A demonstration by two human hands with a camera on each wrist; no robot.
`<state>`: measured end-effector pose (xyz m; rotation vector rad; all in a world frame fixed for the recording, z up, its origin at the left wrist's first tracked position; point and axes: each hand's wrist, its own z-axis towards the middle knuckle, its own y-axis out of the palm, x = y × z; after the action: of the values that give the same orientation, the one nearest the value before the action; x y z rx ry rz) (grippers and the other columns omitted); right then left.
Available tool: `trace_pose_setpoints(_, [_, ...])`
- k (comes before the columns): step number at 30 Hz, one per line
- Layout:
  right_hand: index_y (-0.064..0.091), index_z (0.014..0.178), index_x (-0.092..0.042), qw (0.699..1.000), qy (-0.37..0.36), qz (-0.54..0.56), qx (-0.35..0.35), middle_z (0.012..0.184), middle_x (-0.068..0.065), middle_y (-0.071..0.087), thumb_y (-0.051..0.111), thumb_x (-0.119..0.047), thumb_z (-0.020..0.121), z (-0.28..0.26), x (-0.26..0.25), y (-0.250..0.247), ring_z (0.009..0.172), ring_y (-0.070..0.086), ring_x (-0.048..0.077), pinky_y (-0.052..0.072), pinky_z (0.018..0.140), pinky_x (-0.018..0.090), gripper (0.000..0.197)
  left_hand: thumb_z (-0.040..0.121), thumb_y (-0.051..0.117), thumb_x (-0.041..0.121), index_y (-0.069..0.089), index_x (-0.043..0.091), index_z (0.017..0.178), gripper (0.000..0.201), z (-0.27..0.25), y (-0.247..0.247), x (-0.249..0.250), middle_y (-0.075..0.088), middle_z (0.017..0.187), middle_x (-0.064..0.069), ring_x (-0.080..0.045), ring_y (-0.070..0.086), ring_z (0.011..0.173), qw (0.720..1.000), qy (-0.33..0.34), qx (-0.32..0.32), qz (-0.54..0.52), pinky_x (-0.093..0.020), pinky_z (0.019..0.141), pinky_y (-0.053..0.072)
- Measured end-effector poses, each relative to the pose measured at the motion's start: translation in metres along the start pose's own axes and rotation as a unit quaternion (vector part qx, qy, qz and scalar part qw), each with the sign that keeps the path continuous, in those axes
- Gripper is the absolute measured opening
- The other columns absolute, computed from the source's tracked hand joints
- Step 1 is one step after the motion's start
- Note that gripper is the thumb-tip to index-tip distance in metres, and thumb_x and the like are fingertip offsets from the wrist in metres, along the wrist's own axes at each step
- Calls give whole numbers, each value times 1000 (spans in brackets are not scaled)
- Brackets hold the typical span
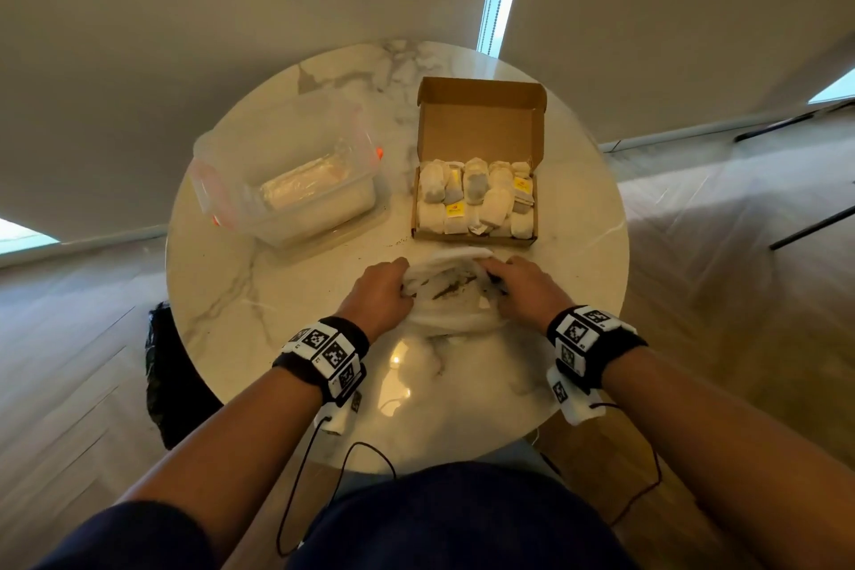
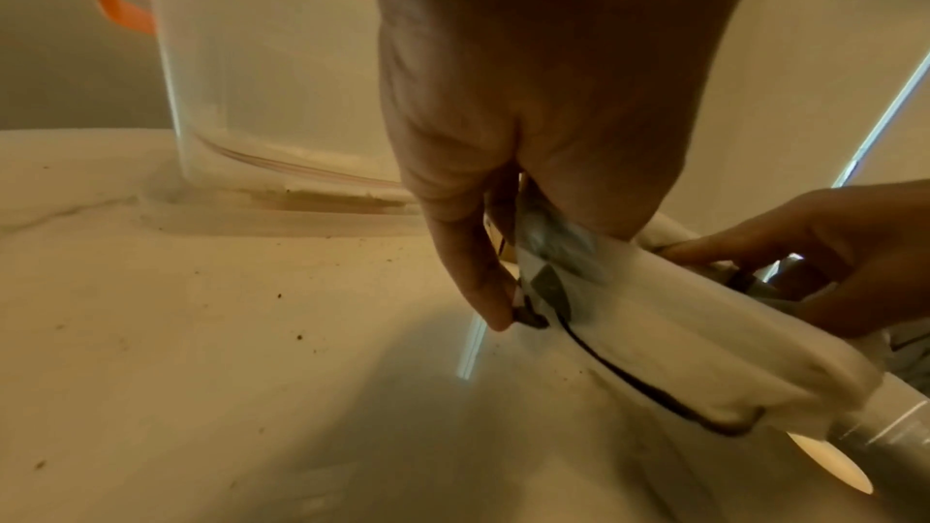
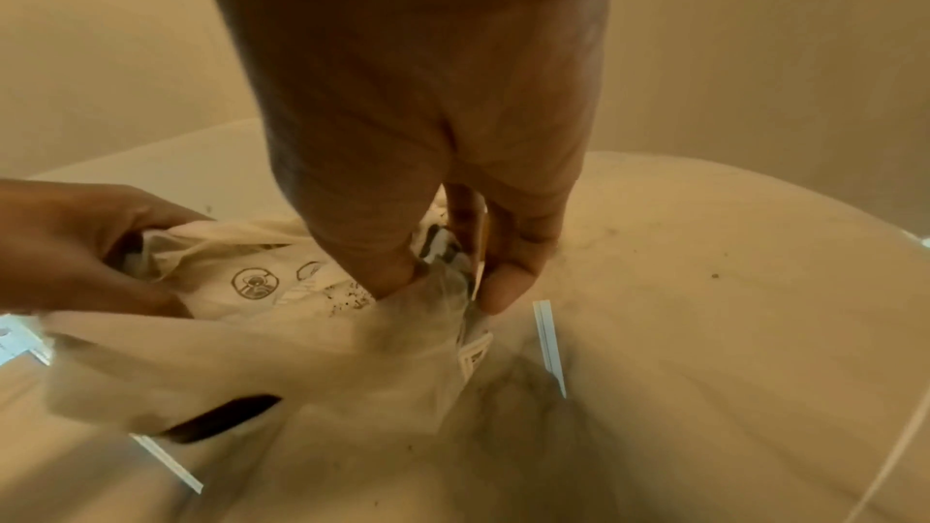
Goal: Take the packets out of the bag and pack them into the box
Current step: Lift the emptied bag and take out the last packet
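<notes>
At the far left of the marble table (image 1: 222, 292) stands a clear plastic tub (image 1: 287, 181) with orange clips, no part of the job. Nearer the person, the left hand (image 1: 377, 292) pinches the left rim of the thin whitish bag (image 1: 451, 292), thumb and fingers curled into the film. The bag lies slack at the middle of the table, just in front of the box, its mouth pulled wide, with dark crumbs inside. The right hand (image 1: 525, 289) grips the opposite rim the same way. Beyond them the cardboard box (image 1: 479, 125) sits with its lid up, nearly filled with pale tea packets (image 1: 476, 199) (some showing yellow tags). Any packets left in the bag cannot be made out. They look light, soft and easily torn, so a gentle pinch at a packet's edge should serve; the film is limp and likely slippery, best held by its rim
</notes>
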<state>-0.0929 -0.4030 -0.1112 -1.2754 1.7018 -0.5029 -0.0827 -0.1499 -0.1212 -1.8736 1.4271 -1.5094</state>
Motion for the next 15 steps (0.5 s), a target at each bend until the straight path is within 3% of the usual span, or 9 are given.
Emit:
trace_pose_setpoints(4, [38,150,-33,999,8,41,17,132,15,55,55,-11,93,-5,-9,-9,119,53,36,45,100,44,63,90,51,6,54,11,109,20,-3,-5,4,45,103,-4,-23,49,88,999,25,44,-17,-36,75,43])
trace_pose_setpoints(6, [41,148,-36,996,0,73,42,136,14,56,49,-12,95,-7,-15,-12,120,55,35,46,101,47,59,90,47,2,52,10,111,22,-6,-8,5,50,105,-8,-26,52,90,998,41,43,-27,-39,78,46])
trace_pose_setpoints(8, [43,146,-35,994,-5,90,63,132,15,58,46,-13,92,-10,-22,-14,117,57,37,48,98,49,59,92,44,4,48,13,106,18,-10,-12,5,58,99,-9,-27,57,87,998,48,28,-37,-40,73,49])
trace_pose_setpoints(11, [50,142,-24,988,-32,121,91,129,17,62,48,-16,88,-16,-35,-15,115,58,38,49,97,50,55,96,45,11,42,15,108,13,-21,-18,7,59,92,-5,-26,61,82,995,64,13,-70,-27,61,43])
trace_pose_setpoints(13, [56,137,-16,981,-41,146,121,128,17,63,51,-7,91,-17,-40,-13,117,58,34,48,96,39,48,97,53,22,38,19,118,26,-32,-20,9,61,95,0,-18,64,81,989,85,-4,-118,-20,59,43])
trace_pose_setpoints(15, [61,130,-10,975,-28,161,150,124,16,64,48,3,92,-17,-41,-10,110,58,26,39,85,21,43,91,68,37,30,24,132,57,-43,-22,13,61,100,8,-3,64,79,978,124,-33,-165,-17,63,49])
